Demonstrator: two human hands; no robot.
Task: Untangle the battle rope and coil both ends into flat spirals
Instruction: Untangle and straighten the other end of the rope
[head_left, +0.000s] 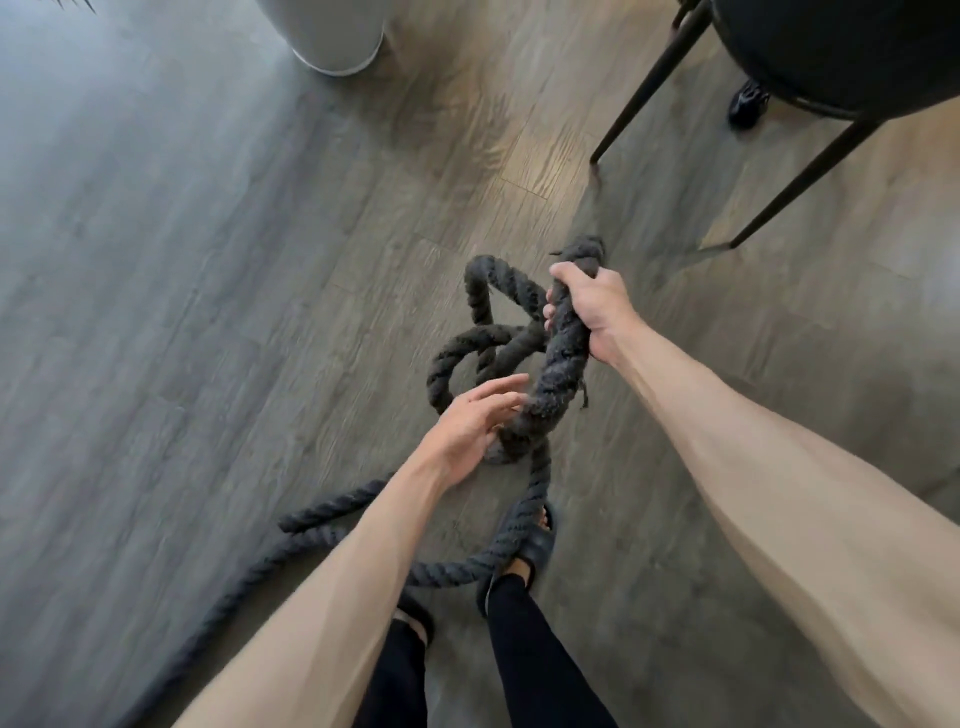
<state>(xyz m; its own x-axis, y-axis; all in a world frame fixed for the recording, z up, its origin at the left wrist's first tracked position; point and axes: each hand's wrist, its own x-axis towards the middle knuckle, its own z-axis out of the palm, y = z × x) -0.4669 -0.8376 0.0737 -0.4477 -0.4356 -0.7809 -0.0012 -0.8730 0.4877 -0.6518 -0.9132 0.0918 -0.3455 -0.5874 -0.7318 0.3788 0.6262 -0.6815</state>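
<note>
A thick black battle rope (558, 369) lies tangled on the wood floor in front of me. My right hand (592, 306) is shut around the rope near its frayed end (584, 249), holding that part up off the floor. My left hand (475, 423) is open with fingers spread, its fingertips touching the lifted strand just above a knotted loop. Loose loops (478, 338) lie behind the hands. More rope runs over my right foot and away to the lower left (322, 514).
A black chair (841, 52) with thin metal legs (644, 88) stands at the upper right, a dark shoe (748, 104) beneath it. A grey round planter base (332, 36) is at the top. My feet in black sandals (535, 545) stand amid the rope.
</note>
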